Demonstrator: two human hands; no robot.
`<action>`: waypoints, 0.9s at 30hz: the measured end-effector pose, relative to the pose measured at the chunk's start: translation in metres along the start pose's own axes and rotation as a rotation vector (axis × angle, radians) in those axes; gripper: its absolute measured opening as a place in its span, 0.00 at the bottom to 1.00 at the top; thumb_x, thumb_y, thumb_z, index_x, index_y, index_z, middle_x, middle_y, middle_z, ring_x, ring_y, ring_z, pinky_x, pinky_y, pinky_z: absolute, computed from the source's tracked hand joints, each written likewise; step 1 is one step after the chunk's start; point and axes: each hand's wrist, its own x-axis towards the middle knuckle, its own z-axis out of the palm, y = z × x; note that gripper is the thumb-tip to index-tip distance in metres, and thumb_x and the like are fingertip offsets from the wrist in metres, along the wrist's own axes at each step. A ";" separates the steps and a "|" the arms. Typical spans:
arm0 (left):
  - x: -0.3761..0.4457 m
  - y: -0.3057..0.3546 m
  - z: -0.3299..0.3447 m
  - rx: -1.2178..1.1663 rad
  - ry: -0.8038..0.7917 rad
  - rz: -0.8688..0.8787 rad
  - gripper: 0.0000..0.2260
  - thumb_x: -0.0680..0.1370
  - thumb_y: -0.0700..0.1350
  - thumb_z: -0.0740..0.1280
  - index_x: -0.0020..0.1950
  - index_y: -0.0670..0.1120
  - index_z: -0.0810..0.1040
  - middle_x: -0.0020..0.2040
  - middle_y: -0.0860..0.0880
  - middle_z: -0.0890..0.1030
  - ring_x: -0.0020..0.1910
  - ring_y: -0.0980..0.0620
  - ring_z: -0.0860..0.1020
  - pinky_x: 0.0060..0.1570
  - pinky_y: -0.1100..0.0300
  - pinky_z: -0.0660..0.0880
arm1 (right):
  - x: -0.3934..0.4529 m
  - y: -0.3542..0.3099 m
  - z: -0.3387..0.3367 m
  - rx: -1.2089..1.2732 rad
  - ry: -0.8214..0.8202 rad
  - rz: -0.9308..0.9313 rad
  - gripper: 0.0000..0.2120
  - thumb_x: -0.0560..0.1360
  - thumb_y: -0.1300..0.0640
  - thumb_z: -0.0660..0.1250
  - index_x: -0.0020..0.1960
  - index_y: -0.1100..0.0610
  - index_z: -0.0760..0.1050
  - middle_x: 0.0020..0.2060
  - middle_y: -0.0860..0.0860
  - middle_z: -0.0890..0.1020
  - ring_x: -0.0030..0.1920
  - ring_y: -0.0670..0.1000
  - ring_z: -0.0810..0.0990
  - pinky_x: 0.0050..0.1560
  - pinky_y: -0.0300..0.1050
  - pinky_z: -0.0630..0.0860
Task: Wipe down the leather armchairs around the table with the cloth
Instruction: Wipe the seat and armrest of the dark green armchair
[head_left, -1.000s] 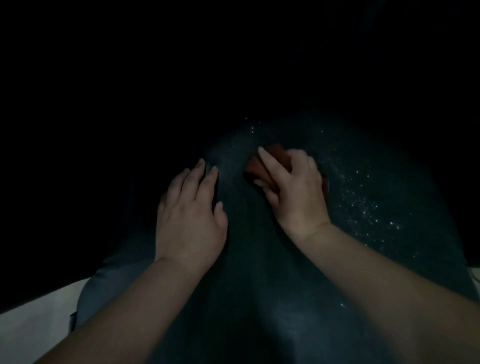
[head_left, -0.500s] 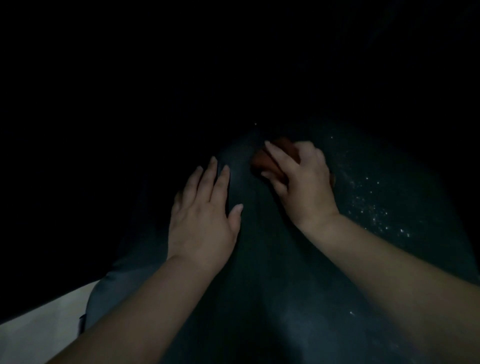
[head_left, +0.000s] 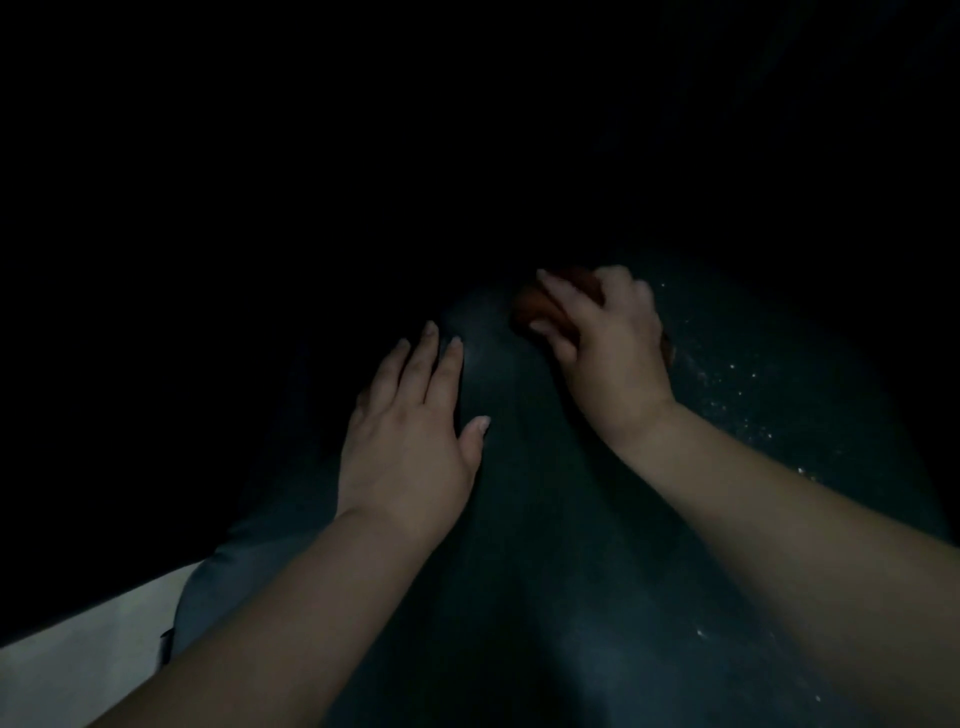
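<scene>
- A pale, flat surface (head_left: 78, 654) is showing at the seven o'clock corner of the view; it is too dim to tell what it is.
- Just beside it, the dark, smooth leather armchair (head_left: 519, 519) is filling the lower middle and right of the view, its rounded surface running up toward twelve o'clock and fading into blackness.
- The left hand (head_left: 410, 447) is lying palm down on the leather, a little to the nine o'clock side of the chair's middle, with its bare forearm coming in from seven o'clock.
- Its fingers (head_left: 423, 358) are lying straight and close together, pointing toward twelve o'clock, while the thumb is sticking out toward two o'clock; they are holding nothing.
- The reddish-brown, bunched cloth (head_left: 535, 309) is sitting on the leather at about one o'clock from the left hand, near but not touching it, mostly hidden under the right hand.
- The right hand (head_left: 608, 353) is pressing down on the cloth, with its bare forearm coming in from four o'clock.
- Its fingers (head_left: 561, 301) are curling over and gripping the cloth, the forefinger stretching along the cloth's top toward eleven o'clock.
- Small pale specks (head_left: 748, 400) are glinting on the leather at three to four o'clock from the right hand; what they are cannot be told.
</scene>
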 end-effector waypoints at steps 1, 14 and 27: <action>0.000 0.001 -0.001 -0.002 0.001 -0.005 0.31 0.79 0.60 0.54 0.78 0.52 0.47 0.79 0.53 0.45 0.76 0.51 0.46 0.72 0.50 0.55 | 0.013 -0.002 0.003 -0.011 0.023 0.094 0.21 0.77 0.50 0.67 0.70 0.51 0.73 0.60 0.60 0.72 0.57 0.63 0.69 0.57 0.54 0.70; -0.010 0.027 -0.004 -0.052 0.015 -0.020 0.29 0.79 0.51 0.60 0.78 0.50 0.53 0.79 0.50 0.49 0.75 0.50 0.47 0.73 0.51 0.51 | -0.022 0.014 -0.011 0.135 0.004 0.104 0.28 0.73 0.61 0.71 0.71 0.48 0.71 0.59 0.59 0.71 0.59 0.61 0.71 0.63 0.58 0.70; 0.000 0.058 0.004 -0.012 0.003 0.058 0.30 0.78 0.52 0.60 0.78 0.49 0.53 0.79 0.51 0.49 0.75 0.51 0.48 0.73 0.53 0.50 | -0.055 0.052 -0.030 -0.022 -0.089 -0.032 0.31 0.70 0.59 0.74 0.71 0.48 0.71 0.57 0.60 0.74 0.53 0.63 0.72 0.53 0.55 0.71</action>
